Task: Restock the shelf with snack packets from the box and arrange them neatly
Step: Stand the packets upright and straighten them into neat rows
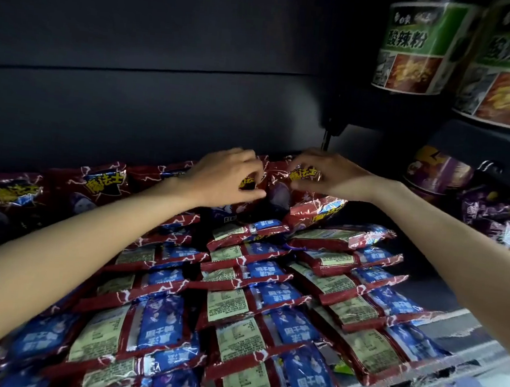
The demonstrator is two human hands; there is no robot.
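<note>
Both arms reach deep into the dark shelf [161, 117]. The left hand [227, 177] curls its fingers over a red snack packet [250, 182] standing at the back. Just beside it, the right hand [330, 176] pinches the top of another upright packet [302, 179]. Below both wrists, rows of flat packets [257, 289] lie overlapping.

Left hand [229, 177] and right hand [329, 176]: both at shelf back, fingers curled, pinching top edge of one upright red snack packet [282, 183] | red-and-blue packets [257, 289] lie in overlapping rows in front | upright red packets [100, 180] line back left | green-labelled noodle tubs [420, 47] on upper shelf right | purple tubs [437, 175] below.
</note>
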